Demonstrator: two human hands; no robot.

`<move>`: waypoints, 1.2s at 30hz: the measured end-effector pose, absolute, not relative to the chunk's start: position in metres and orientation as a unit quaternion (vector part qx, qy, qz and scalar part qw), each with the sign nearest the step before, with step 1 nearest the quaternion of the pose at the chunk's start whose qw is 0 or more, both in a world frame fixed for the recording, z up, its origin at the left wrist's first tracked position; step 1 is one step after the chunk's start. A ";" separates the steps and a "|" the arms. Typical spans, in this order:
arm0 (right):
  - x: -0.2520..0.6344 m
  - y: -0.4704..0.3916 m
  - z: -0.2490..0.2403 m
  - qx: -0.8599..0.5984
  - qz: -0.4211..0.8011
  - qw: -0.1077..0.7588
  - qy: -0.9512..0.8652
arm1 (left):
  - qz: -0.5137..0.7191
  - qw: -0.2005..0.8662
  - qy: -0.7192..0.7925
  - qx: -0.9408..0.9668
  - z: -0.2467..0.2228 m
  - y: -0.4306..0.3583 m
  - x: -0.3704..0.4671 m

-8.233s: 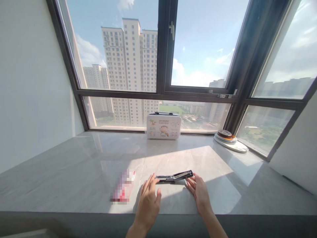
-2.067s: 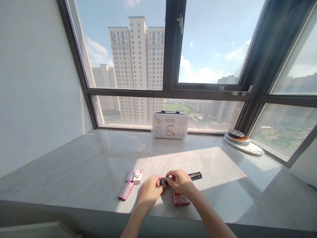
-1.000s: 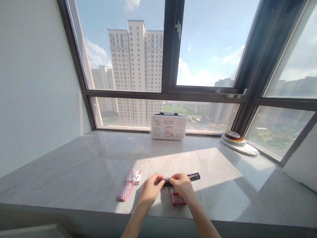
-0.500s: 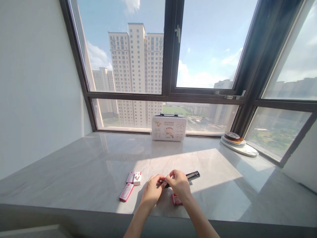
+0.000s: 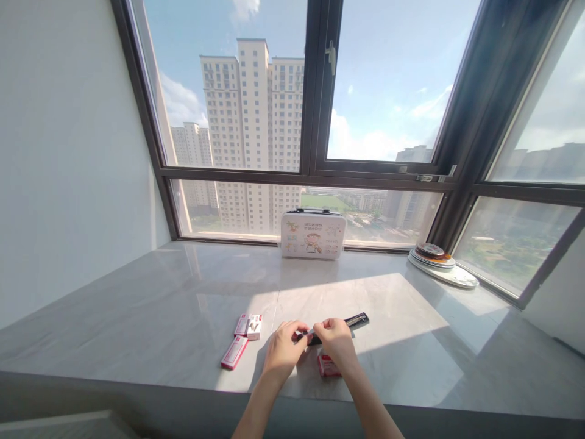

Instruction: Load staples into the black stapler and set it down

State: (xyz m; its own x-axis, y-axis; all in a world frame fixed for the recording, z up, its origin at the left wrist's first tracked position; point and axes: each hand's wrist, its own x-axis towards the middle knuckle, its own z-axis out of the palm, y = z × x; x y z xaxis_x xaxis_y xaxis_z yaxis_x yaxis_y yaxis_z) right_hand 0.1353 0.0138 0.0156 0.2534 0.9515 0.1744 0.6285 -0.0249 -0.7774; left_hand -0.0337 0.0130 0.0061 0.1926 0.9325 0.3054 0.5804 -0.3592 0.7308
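Note:
A long black stapler (image 5: 359, 321), folded open, lies slantwise on the stone sill, with a silvery metal strip showing in its far right part. My left hand (image 5: 282, 349) is closed around the stapler's near left end. Over its middle, my right hand (image 5: 338, 342) has thumb and fingertips pinched together; anything between them is too small to make out. Partly under my right wrist sits a red box (image 5: 328, 366). To the left of my left hand are a white-and-red staple box (image 5: 255, 327) and a red-edged box (image 5: 234, 353), with another box (image 5: 241, 325) touching them.
A white carry case (image 5: 313, 236) with cartoon prints stands against the window at the back. Stacked plates (image 5: 442, 268) sit in the right corner. The sill's front edge (image 5: 183, 384) runs below my hands, and a wall (image 5: 68, 152) closes off the left.
My right hand has shifted slightly right and down, away from my left fingertips, so more of the stapler's middle shows. The left hand stays at the stapler's end.

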 end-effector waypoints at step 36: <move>0.178 0.011 0.055 -0.556 0.246 0.298 -0.735 | 0.268 0.204 0.520 0.785 0.020 0.011 -0.035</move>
